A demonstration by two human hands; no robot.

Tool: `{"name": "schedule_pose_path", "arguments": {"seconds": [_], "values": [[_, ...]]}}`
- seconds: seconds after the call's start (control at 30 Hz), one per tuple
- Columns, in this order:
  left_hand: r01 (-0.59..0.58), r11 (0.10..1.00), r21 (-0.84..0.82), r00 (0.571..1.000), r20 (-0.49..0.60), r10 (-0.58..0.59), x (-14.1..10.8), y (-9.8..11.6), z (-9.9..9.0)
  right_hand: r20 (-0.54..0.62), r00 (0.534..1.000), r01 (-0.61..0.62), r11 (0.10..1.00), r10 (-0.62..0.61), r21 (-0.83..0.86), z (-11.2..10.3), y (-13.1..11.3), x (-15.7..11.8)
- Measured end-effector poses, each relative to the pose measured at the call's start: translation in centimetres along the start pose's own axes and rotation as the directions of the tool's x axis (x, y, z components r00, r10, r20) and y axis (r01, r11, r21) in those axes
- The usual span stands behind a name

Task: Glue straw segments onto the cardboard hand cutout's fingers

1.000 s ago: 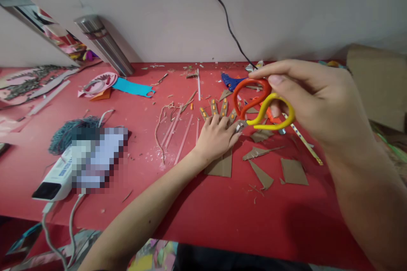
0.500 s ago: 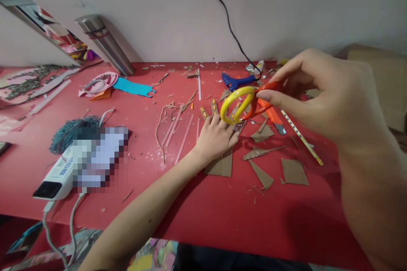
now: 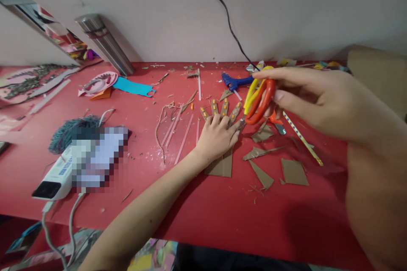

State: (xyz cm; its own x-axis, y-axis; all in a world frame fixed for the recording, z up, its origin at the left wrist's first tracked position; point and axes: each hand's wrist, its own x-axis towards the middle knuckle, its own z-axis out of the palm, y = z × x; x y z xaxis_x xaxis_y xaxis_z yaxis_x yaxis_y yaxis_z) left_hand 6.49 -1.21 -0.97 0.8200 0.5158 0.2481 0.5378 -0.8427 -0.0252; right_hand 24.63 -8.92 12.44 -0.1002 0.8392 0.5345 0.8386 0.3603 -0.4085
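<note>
My left hand (image 3: 216,137) lies palm down on a cardboard hand cutout (image 3: 219,167), its fingers stretched out and flat. Small orange pieces sit along the cutout's fingers, which show beyond my fingertips. In my right hand (image 3: 318,101) is a pair of scissors (image 3: 260,100) with yellow and orange handle loops, pinched between thumb and fingers. The scissors point down toward the cutout's right-hand side, close to my left index finger. Their blades are mostly hidden behind the handles, so I cannot tell whether they touch the cardboard.
Cardboard scraps (image 3: 294,172) lie to the right, near a yellow dotted strip (image 3: 302,137) and a utility knife (image 3: 280,127). Behind is a blue glue gun (image 3: 237,81). Pink straws (image 3: 183,139), a yarn bundle (image 3: 74,131), a power bank (image 3: 59,173) and a steel flask (image 3: 106,44) are leftward.
My right hand has turned the scissors and shifted them slightly right, so both handle loops now show and the cutout's fingers are uncovered. My left hand has stayed in place.
</note>
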Motion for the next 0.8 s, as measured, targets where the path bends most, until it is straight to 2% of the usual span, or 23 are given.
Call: {"name": "schedule_pose_path", "arguments": {"seconds": [0.07, 0.13, 0.3, 0.47, 0.6, 0.7, 0.8], "values": [[0.002, 1.000, 0.009, 1.000, -0.006, -0.002, -0.1, 0.0, 0.0, -0.036, 0.989, 0.134, 0.972, -0.144, -0.195, -0.1, 0.3, 0.1], [0.005, 1.000, 0.011, 1.000, -0.006, -0.005, -0.1, 0.0, 0.0, -0.098, 0.966, 0.195, 0.924, -0.239, -0.330, 0.0, 0.6, 0.3], [0.007, 1.000, -0.008, 1.000, 0.005, -0.006, -0.2, 0.0, -0.3, -0.171, 0.952, 0.154, 0.883, -0.253, -0.444, 1.1, 0.5, 0.8], [0.018, 1.000, -0.008, 1.000, 0.002, -0.018, -0.1, 0.0, -0.5, -0.113, 0.960, 0.192, 0.894, -0.258, -0.404, 1.4, -0.3, 0.6], [0.010, 1.000, -0.017, 1.000, 0.003, -0.009, -0.1, -0.1, -0.4, -0.204, 0.953, 0.125, 0.901, -0.226, -0.415, 1.6, -1.1, 0.5], [0.005, 1.000, -0.015, 1.000, 0.006, -0.005, -0.1, -0.1, -0.3, -0.258, 0.956, 0.086, 0.974, -0.139, -0.207, 2.0, -1.6, 0.6], [0.006, 1.000, -0.005, 1.000, 0.017, -0.006, 0.0, -0.1, -0.2, -0.180, 0.981, 0.067, 0.998, -0.066, 0.003, 1.9, -1.8, 0.6]]}}
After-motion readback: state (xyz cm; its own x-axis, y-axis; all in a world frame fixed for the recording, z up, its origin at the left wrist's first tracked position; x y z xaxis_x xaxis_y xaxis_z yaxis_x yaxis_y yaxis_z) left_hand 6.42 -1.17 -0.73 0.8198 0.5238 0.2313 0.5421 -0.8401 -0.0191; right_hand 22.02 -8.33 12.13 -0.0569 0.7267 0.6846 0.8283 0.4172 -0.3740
